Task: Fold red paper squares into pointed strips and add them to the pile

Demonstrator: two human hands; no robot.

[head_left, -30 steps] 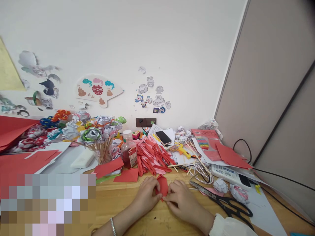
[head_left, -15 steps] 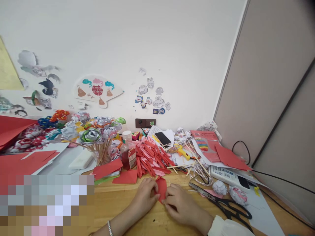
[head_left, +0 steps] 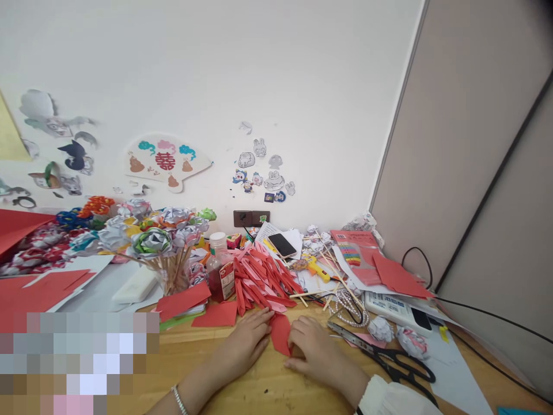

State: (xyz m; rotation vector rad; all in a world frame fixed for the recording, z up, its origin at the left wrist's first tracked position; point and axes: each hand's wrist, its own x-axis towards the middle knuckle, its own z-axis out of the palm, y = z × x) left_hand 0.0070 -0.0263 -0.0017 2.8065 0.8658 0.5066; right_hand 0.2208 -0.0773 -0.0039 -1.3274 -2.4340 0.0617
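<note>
A small folded piece of red paper lies on the wooden table between my two hands. My left hand rests flat with fingers stretched out, its fingertips at the paper's upper left edge. On the other side, my right hand has its fingers curled at the paper's right edge, gripping it; the fingertips are partly hidden. Just beyond the paper is a heap of folded red and pink paper strips. Large black-handled scissors lie open to the right of my right hand.
A glass jar and red paper sheets are left of the heap. Crumpled paper balls, a bead string, a yellow glue gun and a phone lie rightward. Paper flowers fill the back left.
My left fingers have straightened and flattened from a pinch on the red paper. The paper now lies lower and tilted differently, and my right hand has shifted slightly. The view has moved a little.
</note>
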